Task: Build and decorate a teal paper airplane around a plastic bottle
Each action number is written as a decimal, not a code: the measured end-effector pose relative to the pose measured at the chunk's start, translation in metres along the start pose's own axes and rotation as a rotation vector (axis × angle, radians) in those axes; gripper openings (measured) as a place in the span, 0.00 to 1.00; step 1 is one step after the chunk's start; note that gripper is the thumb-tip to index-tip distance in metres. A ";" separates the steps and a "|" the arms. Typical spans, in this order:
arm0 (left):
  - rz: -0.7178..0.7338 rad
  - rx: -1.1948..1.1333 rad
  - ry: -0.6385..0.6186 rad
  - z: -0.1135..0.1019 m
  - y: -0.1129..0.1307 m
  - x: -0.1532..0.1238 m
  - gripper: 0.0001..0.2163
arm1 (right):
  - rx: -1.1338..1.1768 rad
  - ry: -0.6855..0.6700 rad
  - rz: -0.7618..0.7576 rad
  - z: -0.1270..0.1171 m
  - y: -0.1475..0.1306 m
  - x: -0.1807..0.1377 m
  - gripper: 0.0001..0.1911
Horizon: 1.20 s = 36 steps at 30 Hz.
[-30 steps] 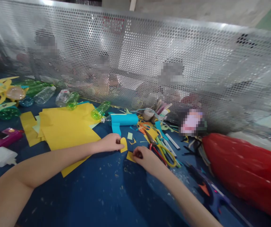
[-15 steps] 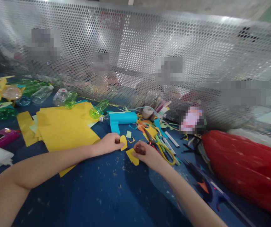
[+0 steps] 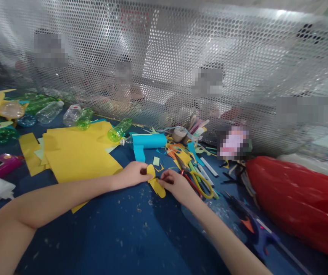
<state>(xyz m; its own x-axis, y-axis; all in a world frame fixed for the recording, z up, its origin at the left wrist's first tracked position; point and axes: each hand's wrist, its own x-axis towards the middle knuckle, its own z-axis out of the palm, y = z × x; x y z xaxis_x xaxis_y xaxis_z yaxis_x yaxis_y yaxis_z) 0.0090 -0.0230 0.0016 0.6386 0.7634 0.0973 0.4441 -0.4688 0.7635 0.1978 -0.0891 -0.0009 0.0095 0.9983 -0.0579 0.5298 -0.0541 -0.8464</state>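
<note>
My left hand (image 3: 135,174) pinches a small rounded piece of yellow paper (image 3: 151,172) between thumb and fingers. A second yellow paper piece (image 3: 157,188), with a rounded end, is in the closed fingers of my right hand (image 3: 173,184). The two pieces meet or overlap just above the blue table (image 3: 118,233); I cannot tell whether they are joined. Behind the hands lies a bottle wrapped in blue paper (image 3: 154,141), with a loose blue strip hanging toward me. Yellow-handled scissors (image 3: 202,185) lie right of my right hand. A small pale green paper square (image 3: 156,160) is just beyond my fingers.
Large yellow sheets (image 3: 78,149) lie left of the hands. Plastic bottles (image 3: 49,112) line the back left. A blue glue gun (image 3: 259,231) and red plastic bag (image 3: 295,202) are at right. A perforated metal screen (image 3: 164,65) stands behind; people show through it.
The two yellow paper pieces were apart and now touch or overlap between my hands. My right hand has shifted slightly left, and the right piece has turned.
</note>
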 end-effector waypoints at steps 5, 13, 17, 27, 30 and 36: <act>0.005 -0.064 -0.023 0.001 -0.002 0.001 0.07 | -0.017 -0.013 -0.001 0.001 -0.001 0.003 0.08; 0.020 -0.099 -0.052 0.002 0.000 -0.002 0.08 | -0.115 -0.072 0.010 -0.002 -0.004 0.012 0.07; 0.028 -0.080 -0.040 0.002 0.003 -0.003 0.08 | -0.173 -0.064 0.005 -0.002 -0.004 0.015 0.06; 0.050 -0.074 -0.040 0.004 0.001 -0.004 0.09 | -0.299 -0.047 0.006 -0.004 -0.015 0.017 0.09; 0.051 -0.062 -0.032 0.005 0.002 -0.004 0.09 | -0.332 -0.045 0.015 -0.004 -0.018 0.017 0.11; 0.033 -0.024 -0.035 0.004 0.004 -0.004 0.08 | -0.377 -0.051 0.021 -0.003 -0.022 0.019 0.12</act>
<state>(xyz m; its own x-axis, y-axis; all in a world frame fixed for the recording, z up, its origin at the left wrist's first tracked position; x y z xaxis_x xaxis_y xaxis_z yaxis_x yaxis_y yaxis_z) 0.0109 -0.0303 0.0017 0.6741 0.7318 0.1006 0.4075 -0.4821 0.7756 0.1884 -0.0691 0.0181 -0.0136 0.9941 -0.1077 0.8049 -0.0530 -0.5910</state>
